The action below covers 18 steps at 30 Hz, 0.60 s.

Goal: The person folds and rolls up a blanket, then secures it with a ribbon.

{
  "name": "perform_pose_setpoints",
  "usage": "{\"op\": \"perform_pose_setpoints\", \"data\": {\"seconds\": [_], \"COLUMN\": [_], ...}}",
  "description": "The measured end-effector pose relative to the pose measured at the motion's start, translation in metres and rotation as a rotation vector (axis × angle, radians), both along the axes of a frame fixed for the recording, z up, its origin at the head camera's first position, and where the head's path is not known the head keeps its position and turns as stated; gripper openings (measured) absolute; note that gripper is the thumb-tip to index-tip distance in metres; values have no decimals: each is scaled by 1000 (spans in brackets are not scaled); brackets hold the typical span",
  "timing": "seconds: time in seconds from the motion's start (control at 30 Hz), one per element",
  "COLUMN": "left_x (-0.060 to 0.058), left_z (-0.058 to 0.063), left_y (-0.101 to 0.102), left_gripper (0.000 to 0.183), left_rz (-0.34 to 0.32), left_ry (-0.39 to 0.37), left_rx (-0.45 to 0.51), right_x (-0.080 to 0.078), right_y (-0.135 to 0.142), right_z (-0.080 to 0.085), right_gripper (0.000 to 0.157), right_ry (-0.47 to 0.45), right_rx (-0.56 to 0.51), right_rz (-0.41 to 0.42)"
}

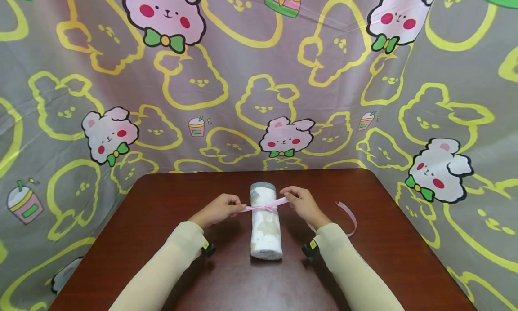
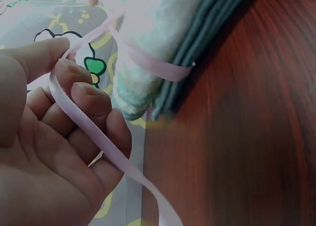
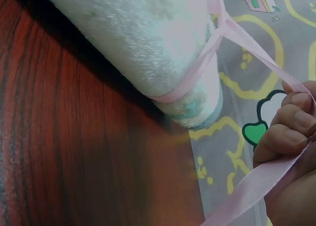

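Observation:
A rolled-up fluffy white towel [image 1: 266, 234] with pale green and beige patches lies lengthwise on the table, its grey edge at the far end. Around it runs a pink ribbon [image 1: 270, 206], crossed over on top. My left hand [image 1: 220, 210] pinches one end of the ribbon between thumb and forefinger, left of the roll; in the left wrist view its tail hangs across the curled fingers [image 2: 91, 98]. To the right, my right hand [image 1: 303, 205] grips the other end, and the tail trails from under the fingers [image 3: 291, 129]. Both ribbon ends stretch outward from the crossing.
The dark reddish-brown wooden table [image 1: 162, 198] has rounded far corners. A loose curl of the ribbon's tail [image 1: 352, 221] lies on it beyond the right hand. Grey curtains [image 1: 251, 55] printed with cartoon rabbits stand behind and along both sides.

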State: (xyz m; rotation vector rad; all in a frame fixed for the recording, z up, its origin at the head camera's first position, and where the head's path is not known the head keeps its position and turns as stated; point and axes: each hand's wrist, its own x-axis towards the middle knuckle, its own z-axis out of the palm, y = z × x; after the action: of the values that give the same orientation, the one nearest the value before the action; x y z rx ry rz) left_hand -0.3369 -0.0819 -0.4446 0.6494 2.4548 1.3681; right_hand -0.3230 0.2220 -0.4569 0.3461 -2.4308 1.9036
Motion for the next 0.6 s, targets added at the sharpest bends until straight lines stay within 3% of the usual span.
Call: {"op": "perform_pose_setpoints", "data": {"seconds": [0.3,0.6], "left_x": [2,4], "left_z": [-4,-13], "left_y": [-6,-13], "left_gripper": [45,39], "left_rz": [-32,-68], "left_ry": [17,-126], "left_rx": [3,25], "right_x": [7,8], "right_y": [14,25], "right_z": [-9,-20], "right_gripper": [18,19], "right_ry": [-1,-27], "right_rx": [-43,20], "right_rz": [-17,-76]}}
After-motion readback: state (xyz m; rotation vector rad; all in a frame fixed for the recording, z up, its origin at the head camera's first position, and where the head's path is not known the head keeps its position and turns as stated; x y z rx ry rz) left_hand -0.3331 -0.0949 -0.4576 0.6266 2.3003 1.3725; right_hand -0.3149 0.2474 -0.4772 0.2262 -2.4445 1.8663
